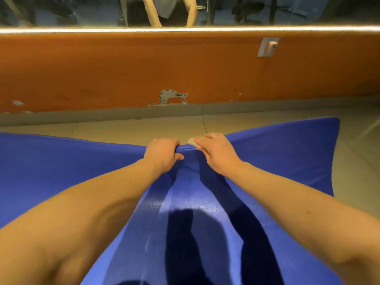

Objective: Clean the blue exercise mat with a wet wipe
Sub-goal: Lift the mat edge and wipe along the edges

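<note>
The blue foam exercise mat [277, 157] is laid on the beige tiled floor [133, 128], its long axis running left to right, parallel to the orange wall [185, 68]. A strip of bare floor is left between the mat's far edge and the grey skirting [102, 116]; more floor is open beyond its right end. The far edge is clasped by the left grip [162, 155], fingers curled over it. Just beside, the crumpled white wet wipe [192, 141] is held against that edge by the right grip [218, 155], closed on it.
</note>
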A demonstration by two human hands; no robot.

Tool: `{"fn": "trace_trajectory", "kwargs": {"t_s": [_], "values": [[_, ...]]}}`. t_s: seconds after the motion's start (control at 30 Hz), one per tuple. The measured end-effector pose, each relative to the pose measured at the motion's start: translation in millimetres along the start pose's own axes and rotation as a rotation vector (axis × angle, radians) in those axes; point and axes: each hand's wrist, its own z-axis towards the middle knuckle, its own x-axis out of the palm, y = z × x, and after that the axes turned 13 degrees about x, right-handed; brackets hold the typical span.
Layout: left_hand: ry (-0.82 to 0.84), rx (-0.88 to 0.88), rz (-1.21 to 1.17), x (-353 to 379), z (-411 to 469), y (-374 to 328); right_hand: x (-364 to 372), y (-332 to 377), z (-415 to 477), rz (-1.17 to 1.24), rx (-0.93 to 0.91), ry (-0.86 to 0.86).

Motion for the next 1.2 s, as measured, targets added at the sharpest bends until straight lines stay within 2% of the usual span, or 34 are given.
{"fn": "trace_trajectory", "kwargs": {"t_s": [0.1,0.2,0.3,0.5,0.7,0.8,0.93,1.0,1.2], "values": [[-0.016,0.002,0.049,-2,-7,-8,-12,-31,-8,-0.054,0.032,-0.054],[-0.013,-0.035,0.07,-1,-13,-16,-33,-66,-22,-0.181,0.16,-0.149],[-0.007,-0.085,0.07,-3,-16,-24,-40,-58,-24,-0.214,0.242,-0.156],[-0.021,-0.13,0.065,-6,-30,-29,-16,14,-20,-0.068,0.047,0.05],[-0.009,-0.129,0.076,-23,-49,-41,-48,-24,-36,-0.068,0.015,-0.061],[-0.004,-0.127,0.093,-21,-50,-42,-67,-54,-42,-0.165,0.109,-0.122],[0.02,-0.097,0.083,-24,-47,-35,-92,-66,-48,-0.234,0.317,-0.069],[0.08,-0.075,0.097,-24,-49,-31,-92,-56,-55,-0.253,0.346,-0.02],[0.125,0.027,0.095,-33,-36,-23,-95,-36,-72,-0.226,0.366,-0.027]]}}
